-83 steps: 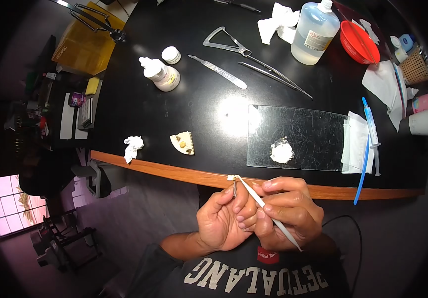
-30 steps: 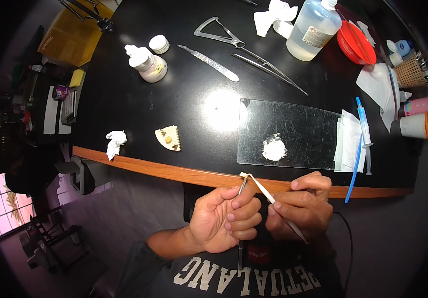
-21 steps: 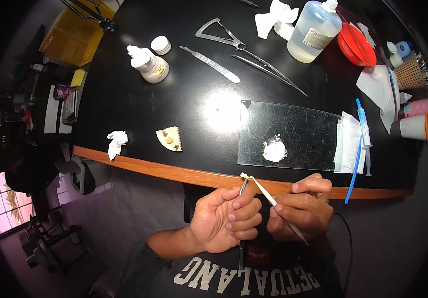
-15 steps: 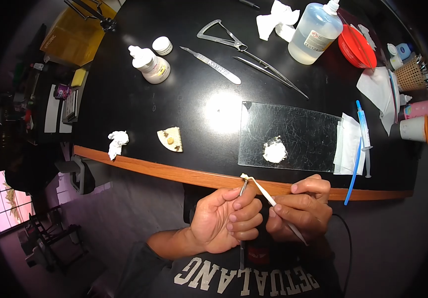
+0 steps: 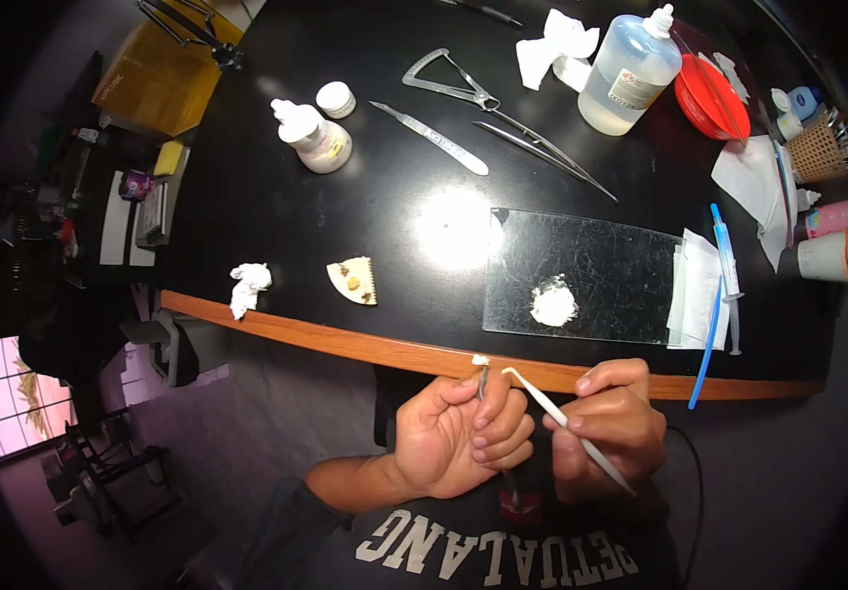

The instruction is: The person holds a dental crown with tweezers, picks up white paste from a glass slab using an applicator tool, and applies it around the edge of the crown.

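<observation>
My left hand is closed around a slim metal instrument, its fingers curled toward me. At that instrument's tip sits a small whitish piece, just in front of the table edge. Between the fingers and thumb of my right hand is a white plastic spatula with a thin bent tip. The spatula's tip is a little to the right of the whitish piece, apart from it. Beyond my hands lies a scratched glass slab bearing a heap of white powder.
Left of the slab lie a beige toothed model piece and crumpled tissue. Farther back are a scalpel, tweezers, a caliper, a dropper bottle and a large bottle. Syringes lie right.
The spatula's tip has moved right and down, away from the whitish piece it was touching. The whole view has shifted slightly; both hands keep their holds.
</observation>
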Demonstrator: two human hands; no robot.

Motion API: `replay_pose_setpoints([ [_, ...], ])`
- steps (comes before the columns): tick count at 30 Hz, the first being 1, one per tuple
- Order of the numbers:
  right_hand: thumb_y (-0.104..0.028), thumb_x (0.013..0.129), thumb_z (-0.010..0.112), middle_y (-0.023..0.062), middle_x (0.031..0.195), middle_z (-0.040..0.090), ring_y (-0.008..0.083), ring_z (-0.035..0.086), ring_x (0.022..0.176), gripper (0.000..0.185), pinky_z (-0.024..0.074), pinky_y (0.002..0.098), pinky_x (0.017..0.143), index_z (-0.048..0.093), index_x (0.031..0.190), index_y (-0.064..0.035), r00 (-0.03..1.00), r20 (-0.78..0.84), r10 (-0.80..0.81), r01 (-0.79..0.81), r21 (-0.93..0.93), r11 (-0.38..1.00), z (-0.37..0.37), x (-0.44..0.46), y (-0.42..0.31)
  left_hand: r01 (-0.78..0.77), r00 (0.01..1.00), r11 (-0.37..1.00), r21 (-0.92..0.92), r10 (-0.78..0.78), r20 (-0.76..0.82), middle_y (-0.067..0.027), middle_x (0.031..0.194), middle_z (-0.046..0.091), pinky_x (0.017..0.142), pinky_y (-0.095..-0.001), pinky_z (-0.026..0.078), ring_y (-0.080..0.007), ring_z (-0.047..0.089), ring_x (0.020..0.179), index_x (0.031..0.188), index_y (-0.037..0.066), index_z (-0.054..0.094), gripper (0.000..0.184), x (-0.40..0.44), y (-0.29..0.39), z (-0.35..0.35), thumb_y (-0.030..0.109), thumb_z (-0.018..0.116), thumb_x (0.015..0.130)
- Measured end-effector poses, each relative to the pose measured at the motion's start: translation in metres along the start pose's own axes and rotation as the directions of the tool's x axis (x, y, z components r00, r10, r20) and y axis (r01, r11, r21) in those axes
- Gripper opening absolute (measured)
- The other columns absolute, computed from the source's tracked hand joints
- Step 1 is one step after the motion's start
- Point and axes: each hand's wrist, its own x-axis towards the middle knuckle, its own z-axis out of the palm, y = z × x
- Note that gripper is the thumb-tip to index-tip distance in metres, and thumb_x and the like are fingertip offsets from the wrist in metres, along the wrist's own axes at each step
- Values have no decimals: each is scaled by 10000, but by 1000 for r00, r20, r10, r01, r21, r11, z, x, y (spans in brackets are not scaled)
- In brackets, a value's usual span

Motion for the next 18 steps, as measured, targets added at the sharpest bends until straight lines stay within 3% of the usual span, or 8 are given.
replay_pose_setpoints([
  [3, 23, 859, 759, 103, 783, 715, 292, 720, 847, 188, 605, 400, 776, 632, 991, -20, 990, -98, 106, -82, 217, 973, 15, -1, -13, -117, 993, 986, 115, 116, 18, -56, 711, 453, 615, -326, 371, -170, 415, 640, 803, 83, 460, 376, 0, -1, 1, 345, 413, 1069],
  [7, 14, 869, 767, 125, 775, 723, 317, 769, 827, 178, 637, 396, 761, 630, 982, 1, 984, -125, 129, -89, 283, 955, 21, 5, -35, -294, 955, 919, 264, 269, 127, -46, 709, 467, 646, -348, 407, -184, 448, 683, 741, 108, 442, 403, 9, -1, -1, 367, 428, 1050],
  [11, 3, 844, 794, 115, 773, 730, 338, 779, 818, 155, 649, 413, 745, 668, 932, -17, 978, -205, 43, 8, 241, 970, 35, 16, -45, -441, 892, 847, 298, 377, 249, -51, 712, 479, 646, -341, 398, -189, 421, 699, 695, 111, 438, 460, 18, -2, -3, 402, 450, 1052],
  [13, -9, 824, 784, 98, 785, 713, 333, 773, 889, 132, 642, 439, 807, 679, 902, -25, 975, -223, 8, 32, 176, 984, 44, 14, -41, -527, 839, 810, 256, 448, 310, -61, 693, 459, 658, -333, 397, -192, 433, 695, 683, 106, 429, 448, 28, -9, -5, 387, 430, 1032],
  [18, -26, 816, 770, 74, 812, 690, 294, 711, 975, 123, 616, 440, 874, 680, 900, -38, 977, -200, -73, 80, 28, 996, 49, 12, -30, -566, 809, 801, 196, 493, 321, -51, 668, 485, 885, -355, 400, -180, 400, 691, 637, 126, 422, 467, 44, -14, -10, 396, 436, 1018],
])
